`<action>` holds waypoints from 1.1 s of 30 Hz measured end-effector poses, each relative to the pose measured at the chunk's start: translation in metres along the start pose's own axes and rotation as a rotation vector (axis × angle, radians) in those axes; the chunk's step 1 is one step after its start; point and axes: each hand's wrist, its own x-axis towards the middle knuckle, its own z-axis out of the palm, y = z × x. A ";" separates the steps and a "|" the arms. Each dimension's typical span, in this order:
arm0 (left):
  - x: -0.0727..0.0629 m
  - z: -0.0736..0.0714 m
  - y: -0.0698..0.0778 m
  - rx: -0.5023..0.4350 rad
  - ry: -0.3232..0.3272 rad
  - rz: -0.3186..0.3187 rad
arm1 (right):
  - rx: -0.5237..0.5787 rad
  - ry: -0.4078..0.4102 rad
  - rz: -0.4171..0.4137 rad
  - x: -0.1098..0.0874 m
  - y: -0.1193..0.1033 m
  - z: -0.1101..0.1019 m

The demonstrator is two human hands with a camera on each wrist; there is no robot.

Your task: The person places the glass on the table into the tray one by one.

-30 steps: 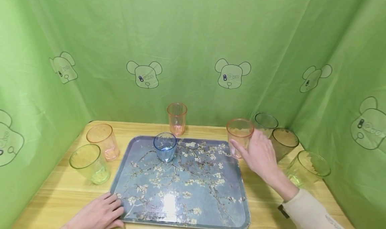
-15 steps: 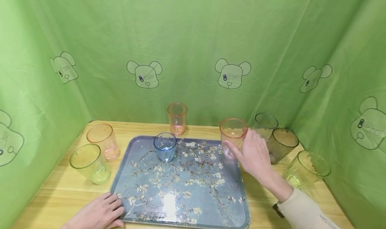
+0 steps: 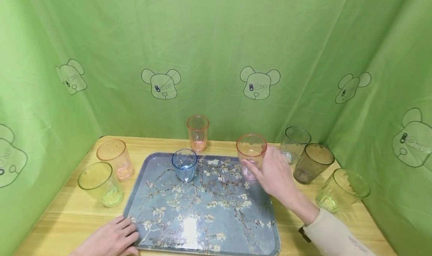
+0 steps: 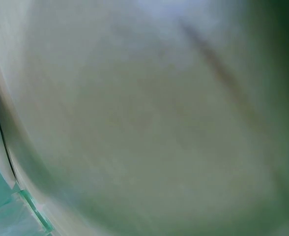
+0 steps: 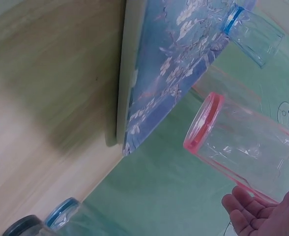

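Note:
My right hand (image 3: 277, 173) grips a clear pink tumbler (image 3: 251, 151) by its side, thumb at the front. The tumbler is upright over the back right part of the blue flowered tray (image 3: 202, 207). In the right wrist view, the pink base (image 5: 204, 123) hangs apart from the tray. A blue tumbler (image 3: 184, 166) stands on the tray near its back edge. At the front left, my left hand (image 3: 113, 236) rests with relaxed fingers on the tray's edge. The left wrist view is mostly a blurred pale surface.
Left of the tray stand an orange-pink tumbler (image 3: 116, 159) and a yellow-green one (image 3: 102, 184). Another orange-pink tumbler (image 3: 198, 134) is behind it. To the right are a bluish-grey tumbler (image 3: 294, 145), a brown one (image 3: 313, 164) and a yellow-green one (image 3: 342, 190). Green curtains surround the wooden table (image 3: 60, 211).
My right hand has carried the pink tumbler leftward, from the tray's right edge to over its back right part. The left hand and the other tumblers have stayed put.

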 end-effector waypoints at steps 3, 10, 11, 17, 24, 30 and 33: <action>0.000 0.000 0.000 0.001 0.000 0.001 | -0.008 0.005 -0.023 0.000 -0.003 0.004; -0.001 0.002 0.000 0.001 0.022 0.006 | 0.005 -0.032 -0.057 0.001 -0.010 0.012; -0.001 0.003 0.000 0.000 0.027 0.007 | 0.003 -0.035 -0.063 0.001 -0.011 0.013; -0.001 0.004 0.000 -0.001 0.045 0.005 | 0.006 -0.026 -0.138 0.001 -0.013 0.022; -0.001 0.004 0.000 -0.001 0.036 0.002 | 0.030 -0.017 -0.190 0.002 -0.013 0.033; -0.002 0.004 -0.001 -0.006 0.043 0.002 | 0.074 -0.056 -0.169 0.003 -0.012 0.042; -0.002 0.004 -0.001 -0.009 0.043 0.002 | 0.084 -0.065 -0.175 0.004 -0.012 0.045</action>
